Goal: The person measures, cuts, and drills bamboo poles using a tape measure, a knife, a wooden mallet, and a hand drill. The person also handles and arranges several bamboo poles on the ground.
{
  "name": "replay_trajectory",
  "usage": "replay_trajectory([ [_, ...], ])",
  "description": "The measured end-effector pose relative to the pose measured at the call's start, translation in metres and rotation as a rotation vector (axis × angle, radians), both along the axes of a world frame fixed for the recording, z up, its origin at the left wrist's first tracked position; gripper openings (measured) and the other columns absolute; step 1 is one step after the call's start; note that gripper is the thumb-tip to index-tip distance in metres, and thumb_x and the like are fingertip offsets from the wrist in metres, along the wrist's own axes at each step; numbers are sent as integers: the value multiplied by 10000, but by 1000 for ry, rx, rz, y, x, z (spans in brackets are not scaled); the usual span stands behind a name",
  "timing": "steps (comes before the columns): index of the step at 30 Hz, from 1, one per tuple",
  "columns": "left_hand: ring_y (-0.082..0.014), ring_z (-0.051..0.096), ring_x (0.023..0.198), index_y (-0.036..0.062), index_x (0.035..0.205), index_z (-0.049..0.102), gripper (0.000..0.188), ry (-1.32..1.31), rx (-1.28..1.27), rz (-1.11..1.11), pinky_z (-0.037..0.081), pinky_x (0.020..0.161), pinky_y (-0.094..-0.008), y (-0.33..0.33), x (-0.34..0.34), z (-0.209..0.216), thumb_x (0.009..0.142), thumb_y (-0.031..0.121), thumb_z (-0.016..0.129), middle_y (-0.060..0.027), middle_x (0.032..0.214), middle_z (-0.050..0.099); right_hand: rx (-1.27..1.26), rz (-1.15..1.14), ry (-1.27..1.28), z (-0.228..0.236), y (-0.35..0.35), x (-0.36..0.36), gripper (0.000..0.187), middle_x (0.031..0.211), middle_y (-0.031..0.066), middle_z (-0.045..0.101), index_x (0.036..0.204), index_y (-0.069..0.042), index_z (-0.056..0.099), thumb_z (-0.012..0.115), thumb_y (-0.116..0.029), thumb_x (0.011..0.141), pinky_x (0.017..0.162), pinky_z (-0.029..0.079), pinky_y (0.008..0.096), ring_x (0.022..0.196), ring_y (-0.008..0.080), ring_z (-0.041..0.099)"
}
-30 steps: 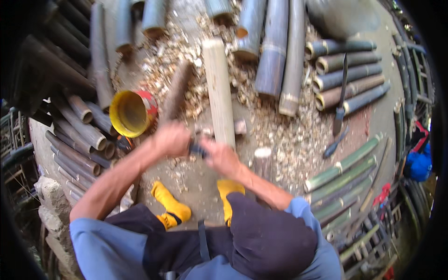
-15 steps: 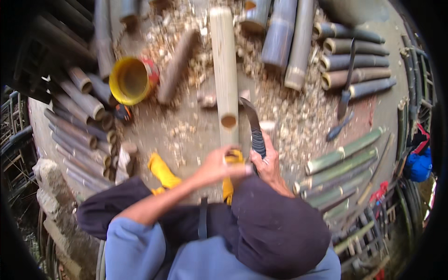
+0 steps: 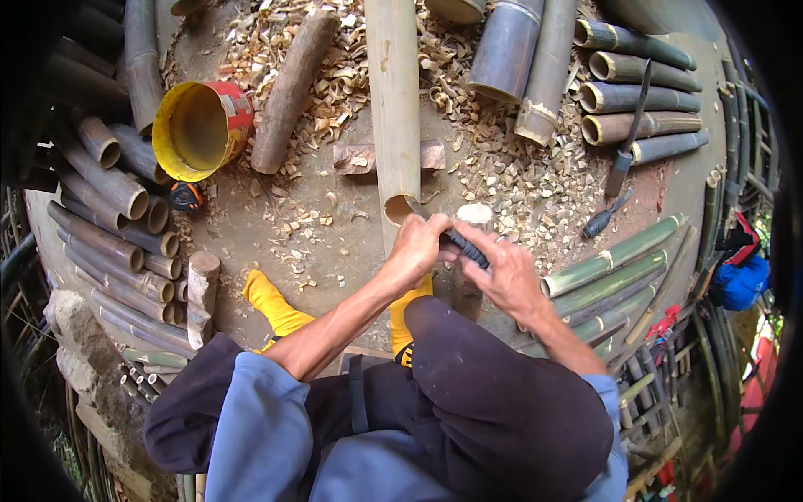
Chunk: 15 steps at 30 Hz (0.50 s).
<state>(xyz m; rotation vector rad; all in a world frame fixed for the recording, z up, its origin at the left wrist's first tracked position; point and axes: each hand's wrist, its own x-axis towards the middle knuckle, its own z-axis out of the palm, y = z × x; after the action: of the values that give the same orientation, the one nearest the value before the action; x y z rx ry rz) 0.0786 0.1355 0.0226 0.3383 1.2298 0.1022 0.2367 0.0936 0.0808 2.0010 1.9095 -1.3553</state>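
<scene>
A long pale bamboo pole [image 3: 393,100] extends away from me, its open end [image 3: 396,211] facing me just beyond my hands. My right hand [image 3: 508,280] is closed round the dark ribbed handle of a knife [image 3: 467,248]. My left hand [image 3: 418,248] has its fingers closed on the same knife, near where blade and handle meet. The part of the blade that shows points at the rim of the bamboo's open end, and my left fingers hide the rest. Under the pole lies a short wooden block [image 3: 355,159].
Wood shavings [image 3: 326,100] cover the ground. At the left are a yellow bucket [image 3: 180,125], an orange-black tape measure [image 3: 186,197] and stacked bamboo tubes [image 3: 117,243]. At the right are dark tubes [image 3: 640,96], a long blade [image 3: 631,125] and green bamboo [image 3: 615,259]. A round stump [image 3: 474,214] stands near my right hand.
My left hand has moved from the near end of the bamboo onto the knife. The knife has tilted left, toward the open end. The view has shifted.
</scene>
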Motion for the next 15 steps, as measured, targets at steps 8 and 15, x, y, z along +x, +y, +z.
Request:
replay_trajectory([
  [8, -252, 524, 1157, -26, 1182, 511, 296, -719, -253, 907, 409, 1042, -415, -17, -12, -7, 940, 143, 507, -154, 1207, 559, 368, 899, -358, 29, 85, -13, 421, 816, 89, 641, 1215, -73, 518, 551, -229, 825, 674, 433, 355, 795, 226, 613],
  [15, -232, 488, 1209, 64, 1245, 504, 325, -1053, -349, 1380, 375, 1083, -377, -35, 45, -12, 942, 183, 512, -99, 1250, 541, 526, 1280, -147, -9, 134, 20, 304, 853, 36, 638, 1144, -275, 574, 525, -290, 844, 619, 446, 324, 775, 188, 623],
])
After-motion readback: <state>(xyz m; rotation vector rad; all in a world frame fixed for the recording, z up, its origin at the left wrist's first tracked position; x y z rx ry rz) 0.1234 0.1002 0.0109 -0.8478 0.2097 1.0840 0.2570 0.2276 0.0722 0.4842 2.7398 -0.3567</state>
